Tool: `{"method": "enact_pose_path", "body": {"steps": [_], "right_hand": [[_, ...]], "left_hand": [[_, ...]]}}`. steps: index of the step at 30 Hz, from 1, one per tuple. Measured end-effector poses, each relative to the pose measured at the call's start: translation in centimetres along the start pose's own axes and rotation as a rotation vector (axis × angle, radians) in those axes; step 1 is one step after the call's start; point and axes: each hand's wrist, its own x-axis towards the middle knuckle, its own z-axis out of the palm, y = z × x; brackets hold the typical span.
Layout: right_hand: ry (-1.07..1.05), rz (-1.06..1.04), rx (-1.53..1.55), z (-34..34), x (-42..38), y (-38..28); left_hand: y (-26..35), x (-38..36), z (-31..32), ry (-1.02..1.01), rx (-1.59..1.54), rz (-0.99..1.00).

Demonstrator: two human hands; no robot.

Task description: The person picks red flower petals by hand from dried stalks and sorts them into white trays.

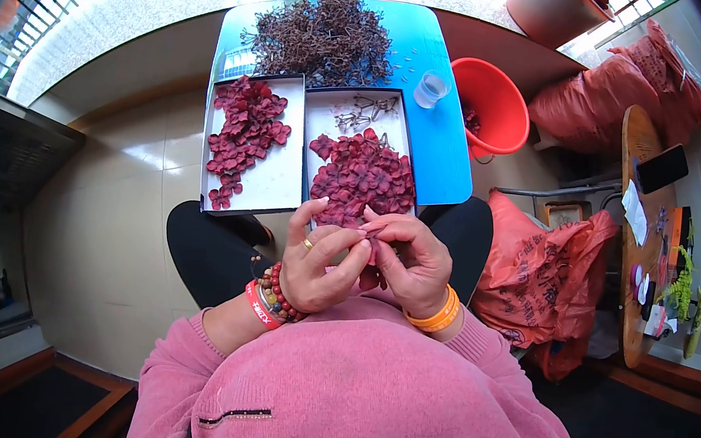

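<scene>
We are wearing a pink sweater (382, 389) with ribbed cuffs (212, 331) and black trousers (199, 240); our left hand (318, 266) is showing a gold ring (307, 243), beaded bracelets (275, 292), a lettered red band (261, 305), our right hand (416, 269) an orange wristband (441, 318).

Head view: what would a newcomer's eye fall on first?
Probably the red petals heaped in the right tray, beyond the left hand and right hand pinching a petal. Next come the brown stem tangle far back on the blue table and the red bucket at its right.

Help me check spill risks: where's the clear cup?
In the head view, the clear cup stands on the blue table, right side, beside the red bucket.
</scene>
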Motion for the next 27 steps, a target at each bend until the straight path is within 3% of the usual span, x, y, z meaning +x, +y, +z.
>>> {"method": "enact_pose_path", "body": {"steps": [11,19,27], "right_hand": [[-0.030,-0.076,-0.050,0.30,-0.02,-0.33],[-0.003,-0.207,-0.327,-0.08,0.11,-0.61],[-0.002,-0.208,-0.315,0.01,0.20,-0.41]], "left_hand": [[0.41,0.48,-0.12,0.003,-0.029,0.009],[0.57,0.86,-0.07,0.012,-0.225,-0.124],[0.81,0.47,-0.04,0.006,-0.127,-0.030]]}}
